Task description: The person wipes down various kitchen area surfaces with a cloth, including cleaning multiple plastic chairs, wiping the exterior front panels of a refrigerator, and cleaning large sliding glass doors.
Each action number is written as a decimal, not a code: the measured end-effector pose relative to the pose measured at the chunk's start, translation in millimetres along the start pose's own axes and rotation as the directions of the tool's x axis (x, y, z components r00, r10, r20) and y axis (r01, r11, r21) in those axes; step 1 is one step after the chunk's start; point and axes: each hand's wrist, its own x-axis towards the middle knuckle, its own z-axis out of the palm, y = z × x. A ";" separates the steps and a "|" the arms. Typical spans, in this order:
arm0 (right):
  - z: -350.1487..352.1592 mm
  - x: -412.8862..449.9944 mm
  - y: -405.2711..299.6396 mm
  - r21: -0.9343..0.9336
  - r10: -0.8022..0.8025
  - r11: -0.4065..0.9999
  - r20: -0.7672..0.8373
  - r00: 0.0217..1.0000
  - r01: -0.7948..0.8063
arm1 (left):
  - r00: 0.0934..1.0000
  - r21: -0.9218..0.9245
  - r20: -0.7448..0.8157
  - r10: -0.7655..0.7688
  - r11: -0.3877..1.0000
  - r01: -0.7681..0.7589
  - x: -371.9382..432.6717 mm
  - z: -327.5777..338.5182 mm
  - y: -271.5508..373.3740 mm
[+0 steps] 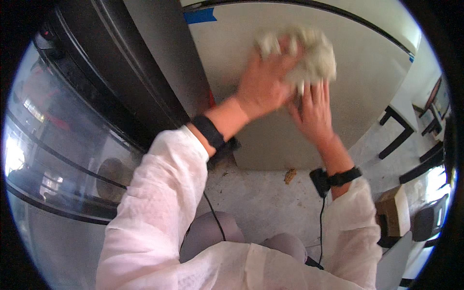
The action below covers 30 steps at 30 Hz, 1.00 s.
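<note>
A fuzzy off-white cloth (317, 59) lies bunched against a pale, smooth panel (348, 105) with a dark trim along its far edge. My left hand (266, 83) holds the cloth, its fingers spread into the folds and blurred by motion. Just to its right, my right hand (314, 105) has its straight fingers laid together at the cloth's lower edge; the fingertips are partly hidden in it. Black bands circle both wrists, and a small black device (320, 182) with a cord hangs at the right one.
A strip of blue tape (200, 15) sticks to the panel's upper left corner. A dark cabinet (119, 65) with reflective glass (65, 156) stands close on the left. Brown debris (290, 175) lies on the concrete floor. At right are a black-legged table (397, 134) and a cardboard box (393, 210).
</note>
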 end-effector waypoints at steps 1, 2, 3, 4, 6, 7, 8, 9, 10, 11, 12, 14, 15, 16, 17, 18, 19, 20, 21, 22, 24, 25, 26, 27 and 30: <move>9.1 -42.8 8.3 -0.001 0.041 0.999 0.164 0.986 -0.041 | 0.992 -0.051 0.123 0.023 0.999 -0.017 -18.8 20.7 25.4; 12.1 -78.5 2.1 0.034 0.053 0.997 0.272 0.961 -0.064 | 0.965 -0.089 0.255 0.052 0.996 -0.031 -48.4 41.0 44.0; 14.0 -104.8 -6.3 0.006 0.038 0.999 0.428 0.903 -0.045 | 0.962 -0.153 0.241 0.128 0.984 -0.093 -81.6 63.3 54.0; 22.4 -133.3 -14.2 -0.016 0.031 1.000 0.575 0.817 -0.027 | 0.938 -0.191 0.302 0.168 0.975 -0.112 -116.2 83.2 65.7; 37.0 -191.4 -19.9 -0.047 0.055 0.998 0.763 0.645 -0.031 | 0.857 -0.256 0.466 0.219 0.961 -0.107 -166.2 119.4 95.6; 43.3 -210.4 -21.0 -0.064 0.070 0.997 0.762 0.644 -0.032 | 0.724 -0.218 0.588 0.360 0.933 -0.288 -178.6 132.0 105.4; 54.5 -219.8 -33.3 0.022 -0.001 0.999 0.826 0.564 -0.031 | 0.634 -0.188 0.661 0.400 0.907 -0.376 -193.6 131.4 103.5; 54.3 -217.6 -38.3 0.093 -0.064 0.995 0.878 0.475 -0.038 | 0.540 -0.185 0.716 0.442 0.867 -0.464 -198.1 129.5 106.8; 55.3 -213.4 -40.3 0.091 -0.062 0.995 0.874 0.482 -0.037 | 0.580 -0.121 0.685 0.441 0.854 -0.507 -203.6 126.6 107.1; 58.2 -207.6 -42.6 0.090 -0.059 0.995 0.883 0.466 -0.044 | 0.622 -0.110 0.666 0.412 0.879 -0.465 -207.3 125.8 102.1; 55.7 -213.8 -44.2 0.087 -0.050 0.994 0.904 0.425 -0.066 | 0.664 -0.121 0.637 0.392 0.901 -0.417 -202.0 122.6 106.5; 39.1 -211.8 -21.1 0.059 -0.020 0.996 0.881 0.474 -0.067 | 0.719 -0.282 0.625 0.303 0.947 -0.153 -175.1 119.2 109.8; 32.2 -200.6 -12.9 0.058 -0.018 0.997 0.838 0.546 -0.057 | 0.697 -0.394 0.677 0.236 0.916 0.073 -163.0 112.1 98.4; 24.0 -183.5 -6.2 0.044 -0.043 0.999 0.736 0.675 0.015 | 0.768 -0.377 0.618 0.171 0.921 0.099 -147.3 100.6 83.7; 11.6 -158.9 2.4 0.016 -0.077 0.996 0.617 0.783 0.085 | 0.829 -0.362 0.551 0.099 0.923 0.131 -125.5 85.2 67.6; -6.3 -129.0 14.2 -0.012 -0.056 0.997 0.568 0.821 0.076 | 0.918 -0.174 0.331 0.216 0.971 -0.165 -93.4 68.0 56.4; -13.7 -100.6 23.7 0.022 -0.062 0.998 0.330 0.942 0.058 | 0.961 -0.119 0.247 0.120 0.989 -0.093 -61.7 48.1 44.7; -31.5 -59.6 30.3 0.057 -0.038 0.998 0.250 0.968 0.025 | 0.968 0.006 0.185 0.169 0.985 -0.173 -21.9 18.8 32.2; -41.8 -24.0 33.7 0.040 -0.027 0.999 0.149 0.988 0.021 | 0.982 0.057 0.140 0.127 0.989 -0.136 8.3 -5.8 23.2; -52.6 10.3 43.8 0.026 -0.036 0.999 -0.003 0.999 0.036 | 0.993 0.106 0.078 0.084 0.990 -0.092 37.0 -18.4 16.5; -67.9 54.2 65.1 0.023 -0.036 0.999 -0.157 0.987 0.040 | 0.997 0.104 -0.041 0.070 0.992 -0.066 83.1 -17.0 5.1; -77.8 69.6 77.8 -0.080 0.003 0.997 -0.103 0.995 -0.012 | 0.981 0.094 -0.186 0.052 0.995 -0.035 99.0 -7.4 7.0; -81.0 75.3 87.4 -0.191 0.046 0.980 -0.050 0.998 -0.055 | 0.981 0.083 -0.190 0.046 0.996 -0.030 110.2 4.0 14.1; -75.1 70.9 95.5 -0.184 0.046 0.981 -0.056 0.997 -0.056 | 0.980 0.131 -0.190 0.056 0.991 -0.031 120.7 10.7 18.9; -42.9 21.6 124.6 -0.066 0.133 0.987 -0.173 0.976 -0.147 | 0.984 0.037 -0.132 0.122 0.992 -0.118 121.4 46.8 44.6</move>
